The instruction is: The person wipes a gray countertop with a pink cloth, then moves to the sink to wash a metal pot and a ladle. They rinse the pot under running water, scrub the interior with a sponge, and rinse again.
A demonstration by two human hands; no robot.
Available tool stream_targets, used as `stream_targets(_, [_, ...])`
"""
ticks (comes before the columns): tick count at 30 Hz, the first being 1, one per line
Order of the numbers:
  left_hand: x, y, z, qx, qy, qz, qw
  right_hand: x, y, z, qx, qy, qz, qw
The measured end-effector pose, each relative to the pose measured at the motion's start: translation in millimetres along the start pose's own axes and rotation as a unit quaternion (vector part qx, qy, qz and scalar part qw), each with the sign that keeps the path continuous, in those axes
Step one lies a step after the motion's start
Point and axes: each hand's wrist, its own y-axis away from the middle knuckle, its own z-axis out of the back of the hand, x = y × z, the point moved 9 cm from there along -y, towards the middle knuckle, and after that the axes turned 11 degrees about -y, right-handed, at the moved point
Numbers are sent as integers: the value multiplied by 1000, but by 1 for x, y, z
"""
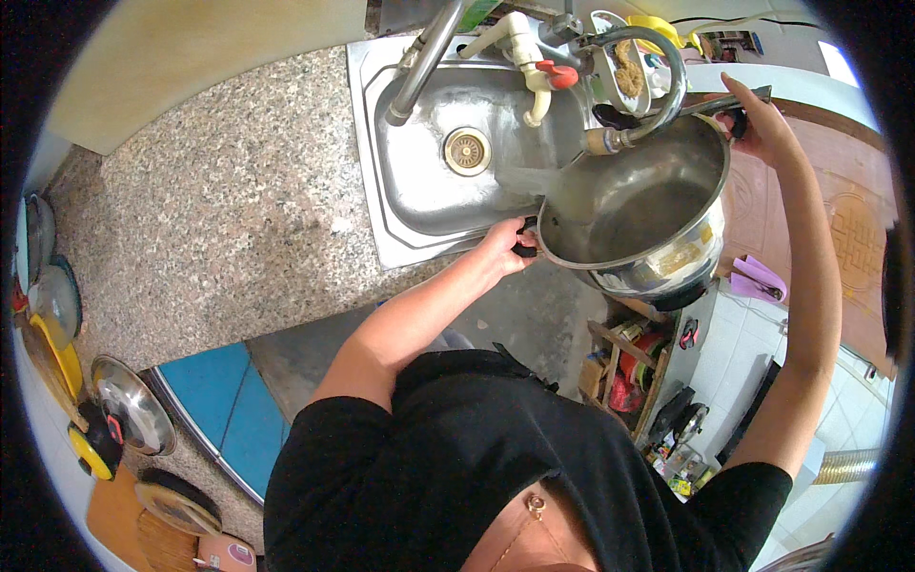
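A large stainless steel pot (643, 214) is tilted over the right edge of the steel sink (422, 207), its mouth towards the basin. Water (525, 179) spills from its rim into the sink. My left hand (509, 249) grips the black side handle at the pot's near left. My right hand (761, 125) is at the far handle on the pot's upper right, its fingers partly hidden behind the rim. A curved metal faucet (675, 64) with a brass-coloured end passes above the pot's mouth. Near the sink's back stands a plastic tap with a red lever (556, 74).
A speckled granite counter (236, 207) extends left of the sink. A metal pipe (429, 61) slants over the basin. A white dish with a brown scrubber (629, 71) sits behind the pot. Pot lids (132, 404) and pans line the far left. A wooden shelf (607, 372) stands below right.
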Motion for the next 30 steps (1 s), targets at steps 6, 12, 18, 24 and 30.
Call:
stream_targets(6, [7, -3, 8, -40, 7, 18, 999, -4, -5, 4, -17, 20, -12, 1000])
stream_targets(12, [5, 7, 2, -25, 21, -16, 999, -32, -5, 30, -43, 2, -2, 999])
stream_targets(18, [-18, 38, -6, -31, 9, -115, 993, -68, 35, 52, -23, -81, 20, 996])
stream_targets(24, [-63, 111, -30, -48, -58, -217, 973, -150, 29, 67, 102, -205, 24, 973])
stream_targets(30, [-104, 203, -75, -126, -200, -316, 919, -222, 14, 14, 152, -361, 28, 919])
